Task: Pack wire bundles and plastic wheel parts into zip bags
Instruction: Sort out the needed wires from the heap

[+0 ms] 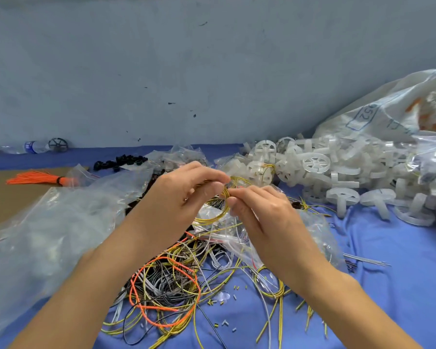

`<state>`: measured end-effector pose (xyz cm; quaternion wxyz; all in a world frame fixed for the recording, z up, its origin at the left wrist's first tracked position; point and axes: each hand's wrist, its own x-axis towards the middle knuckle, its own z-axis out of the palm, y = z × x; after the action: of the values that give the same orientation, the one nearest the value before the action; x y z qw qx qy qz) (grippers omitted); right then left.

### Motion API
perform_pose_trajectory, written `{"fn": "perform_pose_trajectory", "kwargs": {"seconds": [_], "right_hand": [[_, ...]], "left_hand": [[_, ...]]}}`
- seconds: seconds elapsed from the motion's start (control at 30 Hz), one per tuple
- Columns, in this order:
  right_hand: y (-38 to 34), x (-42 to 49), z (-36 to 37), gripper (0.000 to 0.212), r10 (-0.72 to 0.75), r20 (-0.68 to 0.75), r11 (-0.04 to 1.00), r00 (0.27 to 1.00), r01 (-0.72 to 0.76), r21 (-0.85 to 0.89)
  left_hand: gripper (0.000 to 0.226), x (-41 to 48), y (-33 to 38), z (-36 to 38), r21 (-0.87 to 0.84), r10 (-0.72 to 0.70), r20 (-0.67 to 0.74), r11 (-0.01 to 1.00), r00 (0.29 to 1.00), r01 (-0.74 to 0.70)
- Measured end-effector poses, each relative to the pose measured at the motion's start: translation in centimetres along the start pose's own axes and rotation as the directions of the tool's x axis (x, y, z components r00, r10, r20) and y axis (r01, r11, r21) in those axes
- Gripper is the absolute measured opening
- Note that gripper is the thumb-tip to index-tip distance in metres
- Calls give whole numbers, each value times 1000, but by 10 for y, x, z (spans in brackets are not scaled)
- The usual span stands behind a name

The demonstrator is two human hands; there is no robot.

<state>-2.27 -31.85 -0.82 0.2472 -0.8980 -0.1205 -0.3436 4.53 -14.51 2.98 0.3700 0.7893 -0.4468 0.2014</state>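
A small coil of yellow wire hangs in the air above the blue table. My left hand pinches its top from the left and my right hand pinches the same spot from the right, fingertips nearly touching. Below them lies a tangle of loose wires, orange, yellow, grey and black. A heap of translucent white plastic wheel parts is piled at the right. Small clear zip bags lie under my hands among the wires.
A large clear plastic bag covers the left of the blue cloth. An orange wire bundle lies on brown cardboard at far left. Black rings, a water bottle and a big printed sack stand along the wall.
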Motion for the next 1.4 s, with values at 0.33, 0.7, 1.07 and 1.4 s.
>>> {"fn": "perform_pose_trajectory", "kwargs": {"seconds": [0.33,0.7,1.07,1.4], "right_hand": [[9,3,-7,17,188,-73,935,979,-156,320],[26,1,-20,17,270,-81,934,960,-240,265],[8,-4,-13,21,125,180,968,976,-160,194],[-9,-12,-9,39,34,221,999,975,-29,-27]], "left_hand": [[35,-21,-16,19,52,-217,47,975,975,214],[46,-19,-24,3,164,-207,-73,962,975,217],[35,-13,-24,11,-652,-572,45,604,819,458],[23,-20,-35,10,-547,-516,233,631,824,550]]}}
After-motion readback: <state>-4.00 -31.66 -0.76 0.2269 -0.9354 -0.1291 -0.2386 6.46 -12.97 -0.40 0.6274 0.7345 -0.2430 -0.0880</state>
